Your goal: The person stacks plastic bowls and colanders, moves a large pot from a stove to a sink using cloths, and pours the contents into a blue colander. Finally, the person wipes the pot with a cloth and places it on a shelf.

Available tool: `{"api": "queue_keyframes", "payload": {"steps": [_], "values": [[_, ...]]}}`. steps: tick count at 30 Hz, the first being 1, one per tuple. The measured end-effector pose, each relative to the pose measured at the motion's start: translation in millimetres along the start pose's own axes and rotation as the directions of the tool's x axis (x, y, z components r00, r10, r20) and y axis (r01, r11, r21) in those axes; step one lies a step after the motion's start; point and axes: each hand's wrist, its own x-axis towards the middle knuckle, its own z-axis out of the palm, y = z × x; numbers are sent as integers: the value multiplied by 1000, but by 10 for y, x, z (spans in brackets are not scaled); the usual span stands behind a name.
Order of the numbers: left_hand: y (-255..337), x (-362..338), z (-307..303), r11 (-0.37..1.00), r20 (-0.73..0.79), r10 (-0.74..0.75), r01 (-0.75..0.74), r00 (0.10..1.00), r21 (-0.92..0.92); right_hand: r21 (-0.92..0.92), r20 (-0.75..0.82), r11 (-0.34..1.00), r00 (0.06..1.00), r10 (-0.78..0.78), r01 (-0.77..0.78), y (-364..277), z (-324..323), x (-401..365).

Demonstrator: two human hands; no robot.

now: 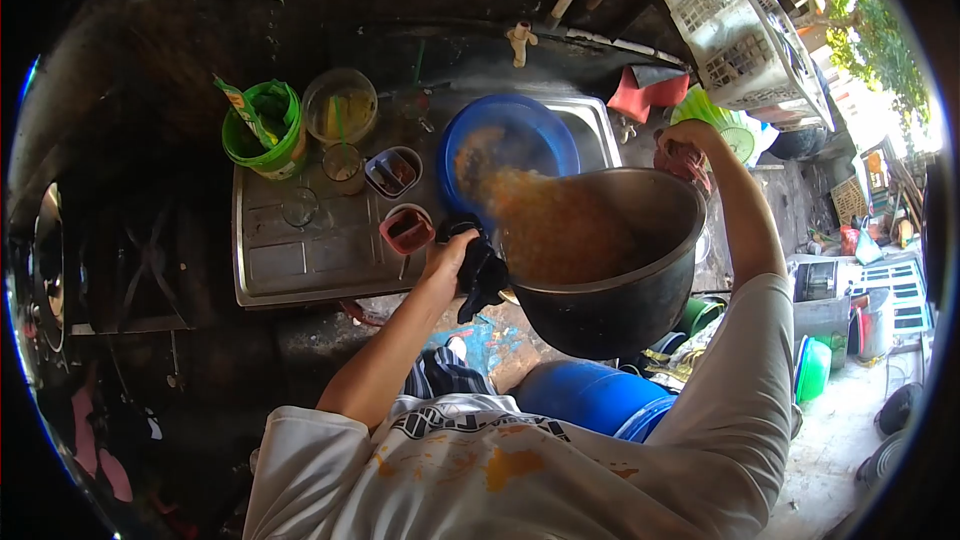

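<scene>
A large dark cooking pot [610, 315] is tilted to the left, and steaming reddish-brown liquid [565, 225] runs over its lip into a blue basin [560, 130] in the sink. My left hand [450, 252] is closed around a black cloth [483, 275] against the pot's left side. On the far right side, my right hand [697, 134] grips the pot through a dark red cloth [683, 162]. Both cloths hide whatever handles the pot has. Close to my left hand stands a small red container [407, 230] with dark contents.
The steel sink top [290, 285] also carries a green bucket [265, 162], a clear bowl [340, 108], glasses and a grey divided container [393, 173]. A tap [520, 43] projects above the basin. A blue barrel [590, 395] stands below the pot. White crates [740, 35] hang upper right.
</scene>
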Motion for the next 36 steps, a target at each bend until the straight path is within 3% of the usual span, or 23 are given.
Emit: {"api": "queue_keyframes", "payload": {"steps": [1,4,8,14,17,20,23,25,28,30,33,34,35,36], "values": [[30,-54,-8,999,22,-16,17,1000,-31,-2,58,1000,998,-21,21,-106,0,-208],[25,-112,-55,993,83,-53,61,995,-97,-66,9,995,997,-78,79,-329,-26,-416],[-117,101,-144,984,143,-93,113,985,-141,-173,-62,979,993,96,-106,-582,-153,-194],[-158,159,-164,950,251,-71,142,966,-278,-365,-172,931,981,-92,23,-1080,-421,-168],[-253,281,-113,915,291,-64,172,955,-365,-379,-135,924,984,-117,58,-1345,-518,-213],[-521,459,-144,888,359,-89,237,929,-393,-494,-176,870,981,-79,-18,-1721,-457,-443],[-631,414,-136,806,376,-91,290,922,-516,-488,-154,873,986,-62,-22,-1886,-505,159],[-665,506,-107,796,414,-94,318,905,-515,-392,-196,920,976,-89,5,-1941,-506,213],[-781,758,-51,764,553,-70,401,830,-505,-404,-151,899,982,117,-170,-2164,-694,29],[-762,730,6,746,636,-4,426,772,-513,-412,-222,900,974,49,-140,-2228,-633,-224],[-480,185,18,810,634,-33,392,773,-436,-559,-278,821,959,-53,-117,-2368,-417,-463],[-494,296,44,818,645,-36,393,763,-420,-626,-282,771,956,-87,-115,-2421,-378,-483],[-553,501,79,826,656,-40,393,754,-403,-511,-345,852,935,-81,-115,-2431,-410,-427],[-536,545,74,834,663,-58,401,746,-379,-518,-321,846,946,-52,-129,-2487,-439,-447]]}}
